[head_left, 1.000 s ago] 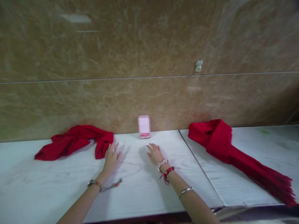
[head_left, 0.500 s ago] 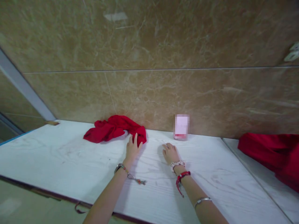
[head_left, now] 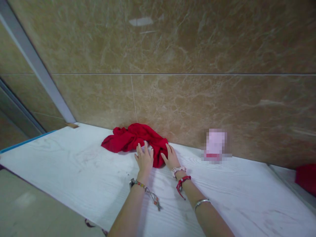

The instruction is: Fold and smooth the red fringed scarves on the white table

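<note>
A crumpled red cloth (head_left: 138, 136) lies on the white wood-grain tabletop (head_left: 93, 181), close against the wall. My left hand (head_left: 145, 159) is at the cloth's near edge, its fingers spread and reaching onto the fabric. At the cloth's right end, my right hand (head_left: 172, 158) touches the fabric with thumb and fingers apart. Neither hand has closed round the cloth. Bracelets circle both wrists.
A blurred pink-and-white object (head_left: 215, 144) stands by the wall to the right. More red fabric (head_left: 306, 177) shows at the right edge, past a seam in the tabletop. The brown marbled tile wall (head_left: 172, 98) bounds the far side.
My right hand has moved left from the bare tabletop to the cloth's right end. My left hand has stayed by the cloth. The view has shifted left.
</note>
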`<action>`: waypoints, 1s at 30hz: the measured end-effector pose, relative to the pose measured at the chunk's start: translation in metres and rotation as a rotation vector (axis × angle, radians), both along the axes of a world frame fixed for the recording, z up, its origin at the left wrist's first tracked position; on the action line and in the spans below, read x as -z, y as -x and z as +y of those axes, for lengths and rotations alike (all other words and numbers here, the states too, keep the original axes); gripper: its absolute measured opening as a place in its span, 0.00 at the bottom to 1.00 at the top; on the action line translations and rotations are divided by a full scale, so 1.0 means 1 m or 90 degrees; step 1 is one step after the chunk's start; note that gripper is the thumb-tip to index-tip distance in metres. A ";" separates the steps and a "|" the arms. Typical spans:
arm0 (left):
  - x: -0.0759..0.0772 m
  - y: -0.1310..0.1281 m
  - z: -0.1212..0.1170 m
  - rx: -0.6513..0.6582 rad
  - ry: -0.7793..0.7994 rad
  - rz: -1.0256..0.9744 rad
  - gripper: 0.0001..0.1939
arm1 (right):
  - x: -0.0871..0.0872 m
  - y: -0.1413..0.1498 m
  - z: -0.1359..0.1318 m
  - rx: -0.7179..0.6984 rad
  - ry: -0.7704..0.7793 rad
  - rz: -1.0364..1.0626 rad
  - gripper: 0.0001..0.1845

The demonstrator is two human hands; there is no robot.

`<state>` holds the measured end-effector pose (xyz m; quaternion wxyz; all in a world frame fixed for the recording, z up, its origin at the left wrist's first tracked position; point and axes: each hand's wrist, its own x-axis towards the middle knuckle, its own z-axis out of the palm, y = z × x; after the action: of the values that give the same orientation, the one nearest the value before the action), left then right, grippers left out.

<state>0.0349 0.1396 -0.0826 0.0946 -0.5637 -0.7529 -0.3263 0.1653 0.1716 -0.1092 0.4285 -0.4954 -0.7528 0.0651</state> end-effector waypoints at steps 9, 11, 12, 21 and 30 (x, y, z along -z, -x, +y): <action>0.001 0.000 0.002 -0.019 0.009 -0.010 0.26 | 0.001 0.008 0.008 -0.014 0.061 -0.002 0.23; 0.000 0.001 0.002 -0.022 0.011 -0.016 0.25 | -0.001 0.006 0.008 -0.022 0.073 -0.011 0.20; 0.000 0.001 0.002 -0.022 0.014 -0.018 0.25 | -0.002 0.006 0.008 -0.027 0.077 -0.013 0.18; 0.002 0.003 0.002 -0.085 0.016 -0.008 0.26 | -0.012 0.000 0.006 0.008 0.073 0.027 0.16; 0.002 0.007 0.003 -0.109 -0.011 -0.047 0.27 | -0.025 -0.043 -0.009 0.057 0.002 0.170 0.12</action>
<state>0.0282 0.1431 -0.0851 0.0991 -0.4837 -0.7985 -0.3445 0.2079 0.1622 -0.0843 0.5268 -0.5159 -0.6661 0.1125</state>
